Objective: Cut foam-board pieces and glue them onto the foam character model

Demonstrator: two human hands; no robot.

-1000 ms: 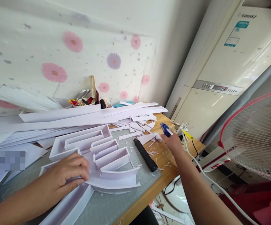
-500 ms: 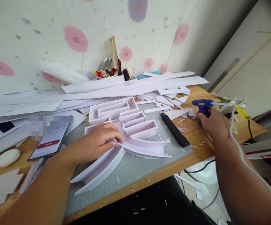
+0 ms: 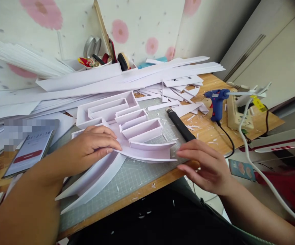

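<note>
A white model of thin board (image 3: 137, 127), with straight box-like channels and two curved ones, lies on a grey cutting mat (image 3: 134, 177). My left hand (image 3: 96, 143) bends over its middle, fingertips and thumb closed on the wall where the curved channels meet. My right hand (image 3: 206, 166) is empty, thumb and fingers apart, just off the tip of the right curved channel (image 3: 155, 153). Beyond that hand a blue hot glue gun (image 3: 217, 102) stands on the table with a glue stick out of its back. A black-handled tool (image 3: 179, 124) lies between the model and the glue gun.
White strips and offcuts (image 3: 178, 88) pile along the wall behind the model. A phone (image 3: 32, 149) lies at the left, and a cup of tools (image 3: 99, 61) stands at the back. Beside the glue gun are a power strip (image 3: 239, 114) and a white cord (image 3: 252, 163) hanging down.
My right hand has let go of the glue gun, now standing on the table, and has come left and nearer to the model. My left hand stays on the model. The view has shifted.
</note>
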